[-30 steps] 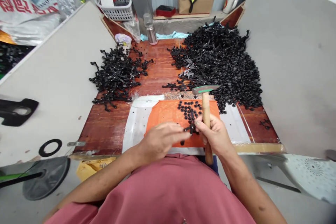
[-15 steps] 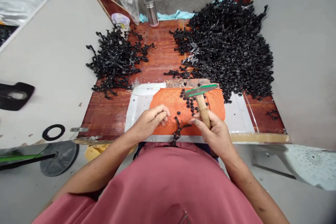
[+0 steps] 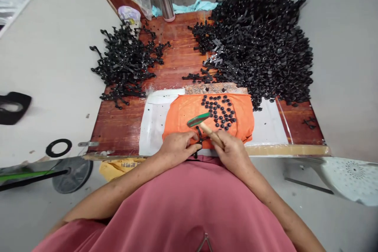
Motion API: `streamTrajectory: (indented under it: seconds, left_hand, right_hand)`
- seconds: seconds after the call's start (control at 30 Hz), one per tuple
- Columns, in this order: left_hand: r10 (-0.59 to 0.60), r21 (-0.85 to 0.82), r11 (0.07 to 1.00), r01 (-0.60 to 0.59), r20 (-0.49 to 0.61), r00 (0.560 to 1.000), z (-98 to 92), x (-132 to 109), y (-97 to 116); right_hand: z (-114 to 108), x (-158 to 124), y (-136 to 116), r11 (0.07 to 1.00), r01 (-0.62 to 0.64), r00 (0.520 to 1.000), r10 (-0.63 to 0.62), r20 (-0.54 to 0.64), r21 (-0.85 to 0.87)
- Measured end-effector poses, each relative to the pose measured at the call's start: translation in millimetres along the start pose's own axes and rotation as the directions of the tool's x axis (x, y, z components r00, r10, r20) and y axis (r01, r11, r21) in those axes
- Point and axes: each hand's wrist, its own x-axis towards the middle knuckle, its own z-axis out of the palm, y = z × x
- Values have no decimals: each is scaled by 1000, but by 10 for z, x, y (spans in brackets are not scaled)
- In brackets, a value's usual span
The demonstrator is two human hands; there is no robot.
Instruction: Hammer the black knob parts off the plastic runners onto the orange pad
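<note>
My right hand [image 3: 232, 149] is wrapped round the wooden handle of a small hammer [image 3: 210, 130]. The hammer's green-edged head sits above a black jointed plastic piece [image 3: 199, 134] at the near side of the orange cloth [image 3: 181, 116]. With thumb and fingers closed, my left hand [image 3: 180, 145] pinches that jointed piece near its middle. Part of the piece is hidden by my fingers and the hammer. Several small round black caps [image 3: 221, 115] lie on the cloth beyond the hammer.
A large heap of black parts [image 3: 265, 43] covers the table's right side, and a smaller pile of jointed pieces [image 3: 125, 63] lies on the left. A steel flask [image 3: 167, 6] stands at the back. A white stool [image 3: 354, 177] is at the lower right.
The hammer has swung left and down from over the caps to above the jointed piece. My left hand has moved down and right onto that piece. The view has shifted slightly.
</note>
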Motion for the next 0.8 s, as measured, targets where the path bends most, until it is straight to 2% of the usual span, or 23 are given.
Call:
streamTrajectory:
  seconds: [0.1, 0.17, 0.3, 0.43, 0.57, 0.67, 0.8]
  left_hand:
    - [35, -8, 999, -35, -15, 999, 57, 27, 7]
    - [124, -47, 991, -126, -59, 991, 83, 16, -23]
    - [304, -37, 947, -320, -227, 925, 56, -51, -42]
    - [282, -23, 951, -308, -344, 896, -56, -81, 19]
    - [239, -170, 935, -311, -346, 908, -188, -19, -24]
    - [209, -156, 951, -266, -307, 928, -253, 77, -138]
    - [221, -84, 966, -245, -225, 949, -249, 207, -245]
  right_hand:
    - [58, 0, -20, 992, 64, 998, -61, 30, -109]
    - [59, 8, -63, 991, 82, 997, -80, 23, -108]
    - [40, 54, -205, 1000, 25, 999, -25, -29, 7]
    - [82, 122, -326, 976, -77, 994, 91, -62, 206]
    - [33, 105, -337, 927, -96, 992, 119, -43, 363]
    - [-158, 4, -225, 955, -119, 972, 168, -165, 273]
    - [-440, -201, 99, 950, -312, 891, 285, -353, -22]
